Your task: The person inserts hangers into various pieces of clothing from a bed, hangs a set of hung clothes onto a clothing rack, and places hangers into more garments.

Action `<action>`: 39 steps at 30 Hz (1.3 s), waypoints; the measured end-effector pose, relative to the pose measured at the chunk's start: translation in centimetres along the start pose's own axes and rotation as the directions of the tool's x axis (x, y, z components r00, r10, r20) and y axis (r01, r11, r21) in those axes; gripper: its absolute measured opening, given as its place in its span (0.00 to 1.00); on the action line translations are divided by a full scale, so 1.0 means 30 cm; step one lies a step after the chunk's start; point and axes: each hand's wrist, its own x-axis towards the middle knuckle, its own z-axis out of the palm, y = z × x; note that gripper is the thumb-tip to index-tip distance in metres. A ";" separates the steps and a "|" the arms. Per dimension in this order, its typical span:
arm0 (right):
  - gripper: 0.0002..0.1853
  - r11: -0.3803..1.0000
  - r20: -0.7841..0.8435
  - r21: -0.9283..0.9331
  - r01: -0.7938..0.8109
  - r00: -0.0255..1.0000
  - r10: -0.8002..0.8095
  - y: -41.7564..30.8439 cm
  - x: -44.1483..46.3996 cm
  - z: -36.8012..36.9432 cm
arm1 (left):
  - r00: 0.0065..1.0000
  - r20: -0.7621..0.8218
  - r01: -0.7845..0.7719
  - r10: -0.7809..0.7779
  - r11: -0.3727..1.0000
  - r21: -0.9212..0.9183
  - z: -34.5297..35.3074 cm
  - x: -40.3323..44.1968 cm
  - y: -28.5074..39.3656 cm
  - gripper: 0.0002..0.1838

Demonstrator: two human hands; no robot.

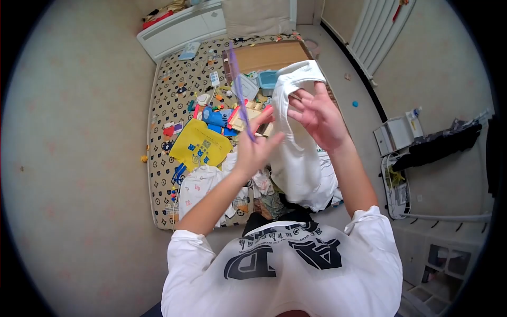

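My left hand (253, 150) is closed around a slim purple clothes hanger (237, 79), seen nearly edge-on and pointing up and away from me. My right hand (323, 117) holds up a white garment (296, 158) by its neck opening, with the fingers inside the loop. The garment hangs down between my hands above the bed's near edge. Below and left of it, more white clothes (199, 189) lie on the bed, beside a yellow bag (199, 143) with blue print.
Toys and small items cover the middle of the patterned bed (163, 105), including a blue plastic basket (268, 79). A brown board (272, 54) and a pillow (257, 18) lie at the far end. On the right stand a white box (396, 133) and a rack with dark clothes (441, 150).
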 end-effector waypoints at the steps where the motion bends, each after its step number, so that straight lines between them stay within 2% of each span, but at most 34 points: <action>1: 0.44 0.996 0.038 -0.084 -0.043 0.998 0.046 0.004 -0.004 -0.002 | 0.997 -0.027 -0.072 0.075 0.993 0.097 0.039 0.004 -0.012 0.31; 2: 0.45 0.975 0.068 -0.224 -0.002 0.998 0.017 0.020 -0.002 -0.009 | 0.987 -0.046 -0.142 0.153 0.971 0.194 0.071 0.016 -0.028 0.31; 4: 0.46 0.870 0.135 -0.484 0.091 0.990 -0.028 0.042 0.000 -0.022 | 0.983 -0.063 -0.146 0.171 0.946 0.288 0.094 0.042 -0.012 0.29; 5: 0.41 0.774 0.092 -0.621 0.125 0.992 -0.087 0.039 -0.006 -0.029 | 0.991 -0.069 -0.087 0.111 0.955 0.282 0.093 0.049 -0.005 0.27; 6: 0.36 0.655 0.058 -0.741 0.145 0.986 -0.154 0.019 -0.016 -0.031 | 0.996 -0.073 -0.028 0.050 0.960 0.277 0.092 0.060 0.005 0.25; 7: 0.31 0.520 0.033 -0.841 0.148 0.974 -0.223 -0.005 -0.028 -0.037 | 0.984 -0.144 -0.049 0.102 0.941 0.334 0.081 0.077 0.001 0.17; 8: 0.27 0.371 0.021 -0.919 0.134 0.956 -0.294 -0.026 -0.039 -0.046 | 0.979 -0.145 -0.077 0.143 0.919 0.388 0.047 0.098 -0.039 0.15; 9: 0.16 0.156 0.100 -0.968 0.197 0.871 -0.481 -0.038 -0.036 -0.065 | 0.972 -0.142 -0.106 0.186 0.892 0.440 -0.012 0.122 -0.107 0.13; 10: 0.14 0.045 0.075 -0.993 0.111 0.867 -0.492 -0.050 -0.043 -0.090 | 0.964 -0.134 -0.136 0.229 0.861 0.490 -0.064 0.147 -0.140 0.11; 12: 0.12 -0.170 0.026 -0.983 -0.073 0.854 -0.520 -0.069 -0.068 -0.151 | 0.987 -0.116 -0.067 0.107 0.949 0.307 -0.138 0.182 -0.117 0.08; 13: 0.10 -0.198 0.065 -0.979 -0.050 0.844 -0.533 -0.064 -0.072 -0.189 | 0.995 -0.102 0.018 0.006 0.973 0.231 -0.150 0.192 -0.056 0.07; 14: 0.10 -0.176 0.032 -0.982 -0.067 0.862 -0.506 -0.044 -0.083 -0.225 | 0.995 -0.090 0.045 -0.030 0.984 0.171 -0.145 0.198 0.007 0.07; 16: 0.10 -0.135 -0.023 -0.986 -0.094 0.893 -0.449 -0.006 -0.090 -0.277 | 0.999 0.015 0.029 -0.033 0.977 0.211 -0.150 0.227 0.045 0.07; 17: 0.10 -0.126 -0.011 -0.988 -0.089 0.855 -0.519 0.016 -0.101 -0.284 | 0.999 0.031 0.030 -0.038 0.975 0.222 -0.144 0.235 0.049 0.07; 20: 0.12 -0.265 0.000 -0.933 -0.244 0.736 -0.677 0.092 -0.131 -0.346 | 0.994 0.084 0.054 -0.074 0.974 0.219 -0.117 0.257 0.063 0.07; 22: 0.15 -0.273 0.015 -0.929 -0.249 0.713 -0.701 0.121 -0.130 -0.359 | 0.983 0.128 0.109 -0.133 0.978 0.177 -0.106 0.264 0.084 0.07; 24: 0.18 -0.311 0.069 -0.923 -0.226 0.699 -0.712 0.138 -0.124 -0.362 | 0.973 0.210 0.037 -0.100 0.958 0.283 -0.110 0.270 0.076 0.08; 25: 0.16 -0.212 -0.058 -0.937 -0.279 0.721 -0.691 0.135 -0.129 -0.354 | 0.965 0.250 -0.003 -0.085 0.943 0.333 -0.115 0.275 0.069 0.08; 29: 0.09 -0.242 0.049 -0.959 -0.147 0.756 -0.652 0.133 -0.147 -0.413 | 0.946 0.211 0.199 -0.247 0.954 0.226 -0.142 0.255 0.021 0.09; 31: 0.06 -0.273 0.117 -0.960 -0.066 0.789 -0.603 0.091 -0.157 -0.374 | 0.944 0.166 0.229 -0.285 0.929 0.292 -0.161 0.236 -0.006 0.09; 32: 0.06 -0.177 0.061 -0.983 -0.042 0.843 -0.535 0.093 -0.169 -0.385 | 0.942 0.144 0.244 -0.302 0.914 0.324 -0.172 0.224 -0.029 0.09; 33: 0.06 -0.079 0.014 -0.997 -0.025 0.889 -0.457 0.091 -0.182 -0.405 | 0.964 0.148 0.160 -0.221 0.926 0.342 -0.181 0.219 -0.063 0.10; 34: 0.06 0.020 -0.024 -1.000 -0.018 0.928 -0.371 0.082 -0.188 -0.394 | 0.967 0.152 0.141 -0.206 0.924 0.355 -0.196 0.214 -0.094 0.09; 35: 0.05 0.397 -0.322 -0.895 -0.202 0.909 -0.264 0.093 -0.199 -0.372 | 0.969 0.156 0.123 -0.191 0.922 0.367 -0.214 0.209 -0.122 0.08; 36: 0.06 0.519 -0.362 -0.833 -0.193 0.899 -0.247 0.111 -0.199 -0.382 | 0.971 0.159 0.104 -0.176 0.919 0.379 -0.221 0.204 -0.113 0.08; 37: 0.06 0.631 -0.398 -0.755 -0.179 0.889 -0.224 0.140 -0.198 -0.403 | 0.958 0.141 0.177 -0.249 0.902 0.394 -0.235 0.195 -0.102 0.09; 38: 0.07 0.730 -0.432 -0.664 -0.163 0.880 -0.196 0.160 -0.198 -0.419 | 0.979 0.125 0.103 -0.163 0.915 0.390 -0.243 0.183 -0.092 0.10; 39: 0.07 0.701 -0.443 -0.695 -0.161 0.863 -0.242 0.172 -0.197 -0.421 | 0.991 0.110 0.028 -0.075 0.922 0.386 -0.252 0.170 -0.084 0.12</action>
